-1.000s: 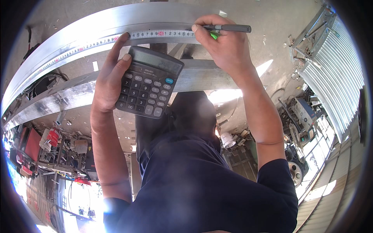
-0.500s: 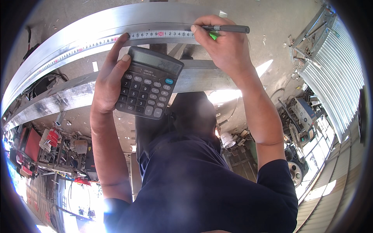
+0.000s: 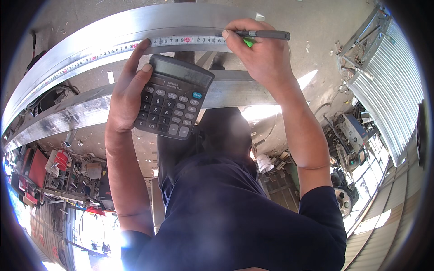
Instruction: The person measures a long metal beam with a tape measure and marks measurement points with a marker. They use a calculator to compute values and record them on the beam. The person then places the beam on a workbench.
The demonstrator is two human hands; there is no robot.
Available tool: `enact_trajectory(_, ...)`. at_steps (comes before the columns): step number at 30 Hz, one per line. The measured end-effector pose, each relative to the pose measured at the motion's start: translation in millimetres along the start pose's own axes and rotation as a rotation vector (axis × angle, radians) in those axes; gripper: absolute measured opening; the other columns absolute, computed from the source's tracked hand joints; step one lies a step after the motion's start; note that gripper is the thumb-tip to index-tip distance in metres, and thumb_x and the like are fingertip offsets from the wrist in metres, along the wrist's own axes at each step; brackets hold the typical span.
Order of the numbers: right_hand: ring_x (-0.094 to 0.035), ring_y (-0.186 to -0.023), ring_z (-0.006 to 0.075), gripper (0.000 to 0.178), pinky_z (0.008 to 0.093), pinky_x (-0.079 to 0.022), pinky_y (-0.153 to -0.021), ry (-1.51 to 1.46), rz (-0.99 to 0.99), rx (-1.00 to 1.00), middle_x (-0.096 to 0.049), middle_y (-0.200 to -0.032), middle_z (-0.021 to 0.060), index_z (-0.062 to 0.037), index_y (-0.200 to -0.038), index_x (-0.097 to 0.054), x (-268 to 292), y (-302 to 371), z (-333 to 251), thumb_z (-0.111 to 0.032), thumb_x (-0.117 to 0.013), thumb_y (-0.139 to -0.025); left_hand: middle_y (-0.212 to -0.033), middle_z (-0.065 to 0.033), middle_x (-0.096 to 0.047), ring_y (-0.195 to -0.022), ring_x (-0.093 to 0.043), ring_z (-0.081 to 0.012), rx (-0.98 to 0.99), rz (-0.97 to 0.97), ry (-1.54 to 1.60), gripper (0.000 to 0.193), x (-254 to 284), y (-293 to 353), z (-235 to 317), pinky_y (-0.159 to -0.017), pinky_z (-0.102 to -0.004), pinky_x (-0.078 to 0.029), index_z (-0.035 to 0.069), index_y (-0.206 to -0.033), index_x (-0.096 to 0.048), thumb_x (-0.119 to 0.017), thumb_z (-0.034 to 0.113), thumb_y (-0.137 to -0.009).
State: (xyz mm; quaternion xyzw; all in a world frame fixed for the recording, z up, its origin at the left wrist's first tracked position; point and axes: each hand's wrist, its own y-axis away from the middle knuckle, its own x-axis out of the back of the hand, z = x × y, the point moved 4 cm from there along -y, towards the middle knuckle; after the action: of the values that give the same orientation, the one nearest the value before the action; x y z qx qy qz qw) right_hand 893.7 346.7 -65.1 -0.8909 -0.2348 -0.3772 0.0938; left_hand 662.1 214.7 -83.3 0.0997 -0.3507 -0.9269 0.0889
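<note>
My left hand (image 3: pixel 128 97) is closed on a dark grey calculator (image 3: pixel 174 97), held tilted by its left edge with the keys toward me. Its index fingertip rests on a tape measure (image 3: pixel 174 40), which lies stretched along a long silvery metal profile (image 3: pixel 135 20). In my right hand (image 3: pixel 264 52) is a dark pen (image 3: pixel 271 34), its tip pointing left and touching or hovering close above the metal, just over the tape. A bit of bright green (image 3: pixel 248 41) shows beneath the right fingers; the palm hides the rest of it.
Nearer me, a second metal beam (image 3: pixel 235 88) runs parallel below the calculator. Corrugated sheet metal (image 3: pixel 389 90) leans at the right. A cluttered rack with a red box (image 3: pixel 34 167) stands at the left. At the right are a machine (image 3: pixel 355 131) and a toothed gear (image 3: pixel 343 202).
</note>
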Motion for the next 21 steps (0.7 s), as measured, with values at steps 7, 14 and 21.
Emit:
enact_trajectory(7,-0.068,-0.067,0.0214,0.007,0.0340,-0.054,-0.059,-0.014,-0.025,-0.042,-0.072,-0.075,0.0036,-0.0116,-0.090,-0.073,-2.3,0.3,3.3,-0.015,-0.077,-0.086,-0.107,-0.0112,-0.067,-0.093,-0.061,-0.0120,0.013,0.004,0.011,0.066,0.7,-0.3,-1.4,-0.086,-0.0229,-0.047,-0.003,-0.157,-0.036,-0.054,0.024,-0.099)
enact_trajectory(14,-0.068,-0.065,0.0221,0.007,0.0341,-0.053,-0.058,-0.026,-0.016,-0.055,-0.070,-0.074,0.0057,-0.0122,-0.091,-0.074,-2.9,0.8,3.6,-0.015,-0.078,-0.086,-0.106,-0.0105,-0.066,-0.093,-0.060,-0.0118,0.015,0.006,0.004,0.066,1.3,-0.4,-1.5,-0.086,-0.0225,-0.046,-0.002,-0.157,-0.036,-0.054,0.023,-0.099)
enact_trajectory(21,-0.068,-0.064,0.0232,0.008,0.0347,-0.052,-0.057,-0.020,-0.007,-0.034,-0.069,-0.072,0.0068,-0.0118,-0.092,-0.074,-2.3,0.9,4.4,-0.017,-0.078,-0.087,-0.105,-0.0102,-0.066,-0.091,-0.060,-0.0110,0.006,0.005,-0.011,0.065,0.9,-0.2,-0.6,-0.084,-0.0220,-0.046,-0.002,-0.157,-0.037,-0.054,0.023,-0.099)
